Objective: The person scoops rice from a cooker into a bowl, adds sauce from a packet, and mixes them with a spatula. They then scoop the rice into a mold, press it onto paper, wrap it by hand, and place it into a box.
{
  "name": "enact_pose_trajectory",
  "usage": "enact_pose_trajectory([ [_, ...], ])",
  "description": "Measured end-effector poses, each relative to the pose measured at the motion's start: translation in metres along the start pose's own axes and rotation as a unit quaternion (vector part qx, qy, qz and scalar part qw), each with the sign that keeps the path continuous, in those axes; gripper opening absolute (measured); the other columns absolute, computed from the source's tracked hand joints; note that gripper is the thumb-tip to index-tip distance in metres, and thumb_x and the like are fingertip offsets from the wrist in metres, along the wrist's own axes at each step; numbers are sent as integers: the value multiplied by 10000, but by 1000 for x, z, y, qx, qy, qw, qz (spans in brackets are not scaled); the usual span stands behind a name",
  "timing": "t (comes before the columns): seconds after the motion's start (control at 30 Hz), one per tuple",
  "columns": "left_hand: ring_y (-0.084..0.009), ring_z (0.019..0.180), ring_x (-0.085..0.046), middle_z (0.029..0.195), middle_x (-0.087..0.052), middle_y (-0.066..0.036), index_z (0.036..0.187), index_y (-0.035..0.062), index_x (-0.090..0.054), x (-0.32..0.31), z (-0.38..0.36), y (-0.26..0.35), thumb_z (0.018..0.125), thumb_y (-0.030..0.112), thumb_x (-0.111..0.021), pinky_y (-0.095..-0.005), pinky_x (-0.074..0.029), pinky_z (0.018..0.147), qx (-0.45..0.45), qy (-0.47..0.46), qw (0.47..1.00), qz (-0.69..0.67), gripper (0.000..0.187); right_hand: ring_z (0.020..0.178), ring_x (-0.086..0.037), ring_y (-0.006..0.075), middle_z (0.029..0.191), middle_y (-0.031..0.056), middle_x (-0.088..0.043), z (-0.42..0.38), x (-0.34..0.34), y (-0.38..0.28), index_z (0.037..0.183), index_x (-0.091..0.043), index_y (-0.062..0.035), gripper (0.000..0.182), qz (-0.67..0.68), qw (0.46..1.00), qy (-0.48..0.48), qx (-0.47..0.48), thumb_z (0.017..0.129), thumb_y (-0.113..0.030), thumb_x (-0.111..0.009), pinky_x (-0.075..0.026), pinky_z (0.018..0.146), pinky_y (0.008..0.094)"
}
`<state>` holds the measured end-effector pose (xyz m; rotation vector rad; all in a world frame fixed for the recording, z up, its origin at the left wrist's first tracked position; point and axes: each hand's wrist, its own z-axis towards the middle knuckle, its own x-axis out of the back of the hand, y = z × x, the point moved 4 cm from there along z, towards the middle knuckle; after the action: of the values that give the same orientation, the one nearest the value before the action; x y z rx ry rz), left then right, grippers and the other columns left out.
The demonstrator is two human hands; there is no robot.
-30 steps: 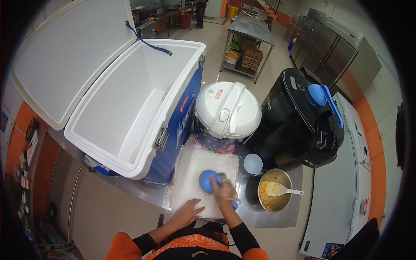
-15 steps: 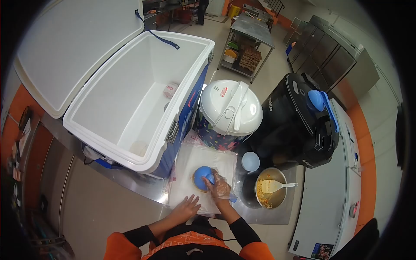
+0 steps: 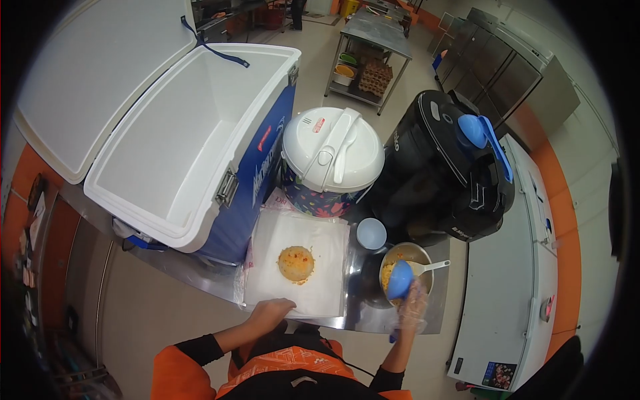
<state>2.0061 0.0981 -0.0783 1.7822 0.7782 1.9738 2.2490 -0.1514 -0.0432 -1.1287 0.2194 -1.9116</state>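
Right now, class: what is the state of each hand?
Left hand: open, resting on the white paper.
Right hand: gloved, closed on the blue scoop.

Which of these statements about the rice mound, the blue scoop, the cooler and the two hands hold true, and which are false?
1. A rice mound sits on the white paper. True.
2. The right hand holds the blue scoop over the paper. False: it is at the metal bowl.
3. The cooler is closed. False: its lid is open.
4. The left hand rests on the paper's near edge. True.
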Motion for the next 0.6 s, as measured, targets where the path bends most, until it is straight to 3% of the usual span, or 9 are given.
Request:
enact_pose_trajectory([
  [0.07, -251, 764, -641, 831, -654, -128, 902, 29, -627, 2, 3, -6, 787, 109, -600, -305, -511, 651, 103, -4, 988, -112, 142, 679, -507, 94, 825, 61, -556, 6, 20, 19, 1038, -549, 2, 465, 99, 950, -49, -291, 896, -433, -470, -449, 536, 254],
  [0.2, -224, 739, -645, 782, -658, -124, 885, 16, -638, -10, 6, -28, 774, 127, -638, -297, -502, 663, 159, -15, 965, -208, 157, 728, -547, 129, 918, 108, -572, 11, 23, 15, 1085, -526, 11, 472, 151, 914, -84, -366, 892, -417, -486, -462, 586, 277],
  [0.3, -256, 758, -632, 814, -646, -136, 876, 22, -627, -10, 10, -31, 780, 130, -596, -326, -482, 681, 145, -54, 965, -213, 148, 778, -573, 194, 931, 142, -579, 20, 24, 4, 1112, -508, 13, 485, 45, 917, -136, -371, 887, -416, -489, -466, 646, 318],
  [0.37, -269, 765, -619, 814, -639, -137, 891, 27, -621, -8, 11, -27, 786, 123, -582, -339, -477, 689, 94, -40, 978, -180, 148, 846, -585, 302, 967, 194, -583, 21, 19, 11, 1110, -508, 20, 488, 7, 920, -214, -328, 881, -411, -489, -458, 744, 386],
  [0.4, -282, 772, -607, 815, -631, -137, 906, 31, -614, -5, 12, -23, 792, 117, -569, -353, -472, 697, 42, -24, 988, -149, 149, 846, -585, 302, 967, 194, -583, 19, 16, 14, 1110, -508, 20, 488, 8, 919, -214, -330, 881, -411, -489, -458, 744, 386],
  [0.47, -278, 770, -598, 818, -615, -127, 928, 31, -590, -7, 13, -19, 792, 105, -580, -346, -472, 689, 4, -34, 995, -97, 156, 905, -562, 348, 988, 194, -581, 20, 13, 9, 1113, -517, 4, 464, -181, 932, -236, -207, 852, -379, -537, -429, 810, 439],
  [0.5, -275, 768, -589, 822, -599, -116, 950, 31, -567, -9, 14, -15, 791, 94, -591, -339, -473, 681, -36, -42, 997, -45, 173, 905, -562, 348, 988, 194, -581, 16, 11, 6, 1113, -517, 4, 464, -180, 932, -236, -207, 852, -379, -537, -429, 810, 439],
  [0.57, -282, 782, -575, 831, -581, -112, 944, 34, -545, 0, 19, -3, 794, 87, -580, -347, -464, 688, -49, -51, 997, -35, 163, 953, -542, 344, 1018, 181, -574, 20, 16, -52, 1121, -536, -44, 468, -282, 957, -65, 15, 790, -366, -612, -417, 831, 451],
  [0.6, -289, 797, -561, 840, -563, -107, 938, 36, -522, 5, 21, 3, 798, 79, -569, -355, -455, 695, -62, -62, 996, -27, 154, 987, -535, 331, 1026, 171, -572, 25, 11, -87, 1113, -544, -48, 482, -184, 970, -150, 48, 764, -367, -636, -409, 852, 450],
])
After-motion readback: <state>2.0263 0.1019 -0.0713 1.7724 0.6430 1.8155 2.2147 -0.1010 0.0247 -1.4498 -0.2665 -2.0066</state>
